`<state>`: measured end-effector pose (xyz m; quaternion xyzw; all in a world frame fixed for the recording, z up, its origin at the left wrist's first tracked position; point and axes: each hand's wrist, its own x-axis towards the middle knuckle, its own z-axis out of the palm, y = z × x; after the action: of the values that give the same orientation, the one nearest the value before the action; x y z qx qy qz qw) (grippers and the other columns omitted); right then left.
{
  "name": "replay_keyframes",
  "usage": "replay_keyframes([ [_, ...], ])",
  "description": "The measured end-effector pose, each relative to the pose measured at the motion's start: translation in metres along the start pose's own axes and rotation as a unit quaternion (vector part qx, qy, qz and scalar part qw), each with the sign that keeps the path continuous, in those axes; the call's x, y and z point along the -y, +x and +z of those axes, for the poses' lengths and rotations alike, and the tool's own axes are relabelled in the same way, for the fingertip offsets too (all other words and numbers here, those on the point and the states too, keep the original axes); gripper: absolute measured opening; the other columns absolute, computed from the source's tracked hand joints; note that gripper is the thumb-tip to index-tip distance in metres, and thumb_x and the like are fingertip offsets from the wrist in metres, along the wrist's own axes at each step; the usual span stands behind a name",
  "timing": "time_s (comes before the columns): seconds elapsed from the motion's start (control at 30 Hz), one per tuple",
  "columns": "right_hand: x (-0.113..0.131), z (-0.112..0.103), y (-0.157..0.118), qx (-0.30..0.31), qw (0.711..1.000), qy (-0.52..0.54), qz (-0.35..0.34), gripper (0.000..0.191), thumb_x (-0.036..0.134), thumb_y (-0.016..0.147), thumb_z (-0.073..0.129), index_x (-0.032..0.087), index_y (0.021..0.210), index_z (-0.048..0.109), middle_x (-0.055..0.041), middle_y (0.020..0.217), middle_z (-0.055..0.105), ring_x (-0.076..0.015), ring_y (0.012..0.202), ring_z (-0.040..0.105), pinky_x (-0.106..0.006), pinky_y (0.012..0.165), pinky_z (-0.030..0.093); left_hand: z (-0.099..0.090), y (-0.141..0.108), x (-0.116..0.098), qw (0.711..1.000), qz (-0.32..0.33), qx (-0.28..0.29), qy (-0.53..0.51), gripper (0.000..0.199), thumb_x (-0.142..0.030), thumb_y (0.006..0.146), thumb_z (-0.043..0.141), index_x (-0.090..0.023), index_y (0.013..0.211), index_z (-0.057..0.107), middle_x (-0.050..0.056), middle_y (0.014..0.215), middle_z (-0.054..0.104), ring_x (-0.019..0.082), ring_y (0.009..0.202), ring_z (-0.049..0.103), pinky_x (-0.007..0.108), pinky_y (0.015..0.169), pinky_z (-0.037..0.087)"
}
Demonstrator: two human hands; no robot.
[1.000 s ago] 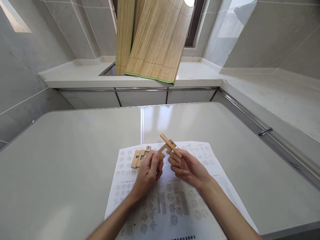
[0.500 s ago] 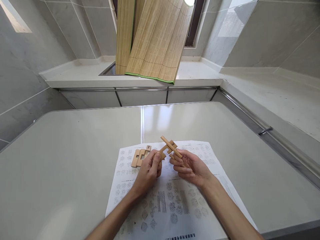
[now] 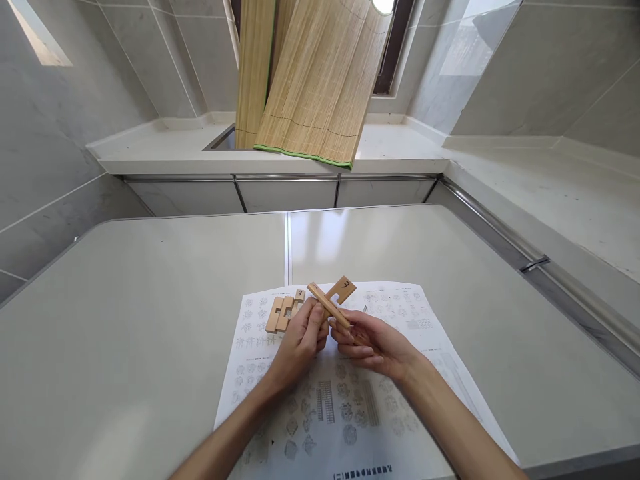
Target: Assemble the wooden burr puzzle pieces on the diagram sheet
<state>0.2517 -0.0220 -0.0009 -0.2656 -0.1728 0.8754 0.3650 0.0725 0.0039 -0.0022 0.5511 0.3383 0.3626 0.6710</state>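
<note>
I have the left hand (image 3: 303, 333) closed on a notched wooden piece (image 3: 344, 288), thumb pressed over its near end, while the marked far end sticks out past the fingers. The right hand (image 3: 377, 343) pinches the near end of a plain-looking wooden bar (image 3: 327, 305) between thumb and fingers, the remaining fingers curled beneath. I can't tell whether those curled fingers hide another piece.

The bar lies slantwise across the notched piece. It has just slid from near the marked end down toward my left thumb, so the mark and part of the notch now show clear of it. I take that as trying where the two pieces meet; they look crossed rather than locked, though the fingers hide too much of the contact to be sure.

Just beyond the left hand, a small group of wooden pieces (image 3: 283, 315) lies side by side on the printed sheet (image 3: 235, 393), notches showing, one piece set farther out with a mark on its end. Both hands are over the sheet, whose rows of small diagrams are too fine for me to read. The sheet lies on the pale table (image 3: 125, 320). Well apart, past the table's far edge, a bamboo mat (image 3: 315, 87) hangs over the white ledge (image 3: 160, 153).
</note>
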Motion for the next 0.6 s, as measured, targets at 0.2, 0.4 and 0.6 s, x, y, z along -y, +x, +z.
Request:
replay_keyframes([
  [0.2, 0.0024, -0.0007, -0.0034, -0.005, 1.000, -0.014, -0.006, 0.037, 0.042, 0.097, 0.072, 0.015, 0.076, 0.058, 0.0062, 0.067, 0.047, -0.0016, 0.044, 0.028, -0.012, 0.031, 0.020, -0.0007, -0.0046, -0.0074, 0.999, -0.011, 0.015, 0.026, 0.039, -0.054, 0.108, 0.046, -0.022, 0.087, 0.041, -0.007, 0.069, 0.036, 0.009, 0.055, 0.026, 0.022, 0.048, 0.027],
  [0.4, 0.0020, 0.0000, -0.0031, -0.018, 0.999, -0.028, -0.002, 0.037, 0.043, 0.097, 0.071, 0.015, 0.077, 0.058, 0.0062, 0.068, 0.048, -0.0011, 0.043, 0.027, -0.012, 0.031, 0.019, -0.0028, -0.0017, 0.0003, 1.000, 0.007, 0.021, 0.015, 0.040, -0.057, 0.105, 0.050, -0.022, 0.089, 0.042, -0.009, 0.067, 0.034, 0.008, 0.053, 0.024, 0.021, 0.047, 0.025],
  [0.6, 0.0019, 0.0024, -0.0022, -0.064, 0.997, -0.042, -0.017, 0.042, 0.053, 0.095, 0.072, 0.016, 0.082, 0.060, 0.0059, 0.071, 0.051, 0.0001, 0.041, 0.025, -0.011, 0.030, 0.017, -0.0013, -0.0009, -0.0064, 1.000, 0.007, 0.012, -0.018, 0.039, -0.054, 0.106, 0.051, -0.022, 0.087, 0.041, -0.010, 0.065, 0.035, 0.006, 0.049, 0.024, 0.020, 0.046, 0.022],
])
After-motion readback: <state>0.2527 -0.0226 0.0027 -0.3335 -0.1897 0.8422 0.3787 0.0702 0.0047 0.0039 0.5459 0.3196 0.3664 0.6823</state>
